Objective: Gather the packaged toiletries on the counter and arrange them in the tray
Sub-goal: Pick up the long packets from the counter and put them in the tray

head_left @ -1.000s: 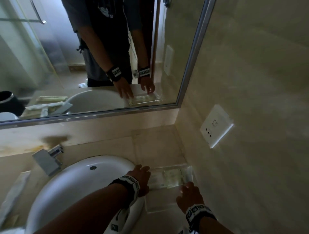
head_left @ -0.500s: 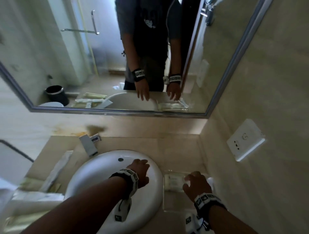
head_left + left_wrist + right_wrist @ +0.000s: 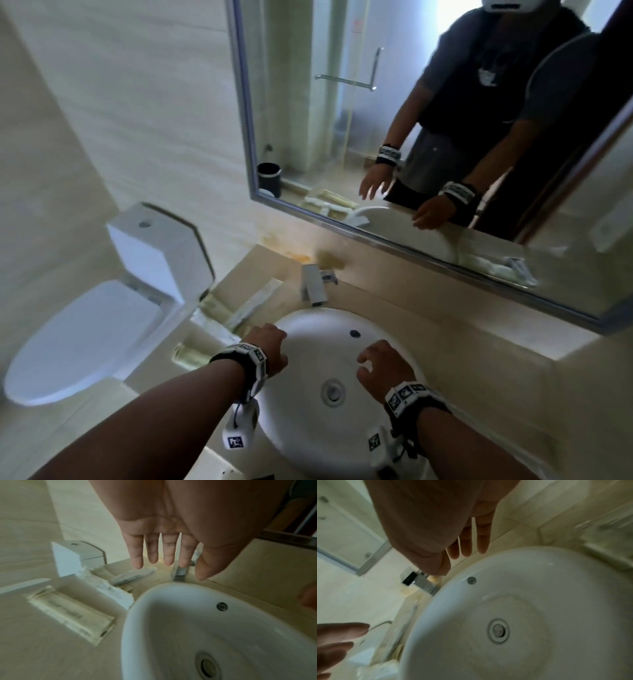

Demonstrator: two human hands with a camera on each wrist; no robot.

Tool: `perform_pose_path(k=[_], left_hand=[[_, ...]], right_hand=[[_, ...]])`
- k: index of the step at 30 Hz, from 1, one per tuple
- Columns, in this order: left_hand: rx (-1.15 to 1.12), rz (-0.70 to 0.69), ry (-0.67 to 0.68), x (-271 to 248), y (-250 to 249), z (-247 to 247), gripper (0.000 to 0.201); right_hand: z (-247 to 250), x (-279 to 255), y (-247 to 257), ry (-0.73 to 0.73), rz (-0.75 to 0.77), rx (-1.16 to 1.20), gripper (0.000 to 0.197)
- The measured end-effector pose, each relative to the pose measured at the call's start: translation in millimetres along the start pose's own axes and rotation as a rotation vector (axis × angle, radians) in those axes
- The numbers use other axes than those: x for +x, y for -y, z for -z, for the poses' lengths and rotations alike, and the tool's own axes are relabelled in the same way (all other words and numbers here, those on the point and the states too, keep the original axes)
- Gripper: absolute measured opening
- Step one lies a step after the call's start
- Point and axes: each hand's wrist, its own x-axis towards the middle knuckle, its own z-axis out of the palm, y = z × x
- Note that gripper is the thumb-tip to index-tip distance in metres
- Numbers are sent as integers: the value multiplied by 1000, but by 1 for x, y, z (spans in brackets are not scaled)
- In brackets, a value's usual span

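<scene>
Several packaged toiletries (image 3: 72,614) are lying on the beige stone counter (image 3: 39,649) left of the round white sink (image 3: 305,435), showing as pale, creamy-yellow sachets and long flat wrappers with crinkled, sealed ends; the nearest one is a rectangular packet with faint print running along it, and beyond it a white crumpled wrapper (image 3: 109,588) and a slim long packet (image 3: 132,576) are fanning out toward the faucet. Both hands are hovering empty above the basin. The left hand (image 3: 270,353) is hanging palm down over the sink's left rim with its fingers (image 3: 152,550) straight and slightly apart, the packets sitting just beside and below it to the left, not touching it. The right hand (image 3: 383,370) is reaching over the middle of the bowl, fingers (image 3: 481,536) loosely extended and gripping nothing, well apart from the packets. The sink is glossy ceramic with a metal drain (image 3: 331,390) and a small overflow hole. Farther back, a squared chrome faucet (image 3: 313,286) is standing against the wall under a metal-framed mirror (image 3: 342,102), and a white toilet (image 3: 113,308) is sitting left of the counter. The tray is not showing directly in any view.
</scene>
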Motion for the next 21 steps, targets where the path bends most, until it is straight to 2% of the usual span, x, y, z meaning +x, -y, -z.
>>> perform_pose_path(k=[5, 12, 21], left_hand=[[-63, 86, -11, -14, 48, -7, 57], [-30, 204, 47, -18, 110, -18, 62], [-34, 293, 82, -13, 190, -4, 62]], right_hand=[[-11, 28, 60, 85, 123, -38, 30], [-30, 49, 114, 175, 188, -88, 32], [-58, 90, 169, 251, 232, -161, 33]])
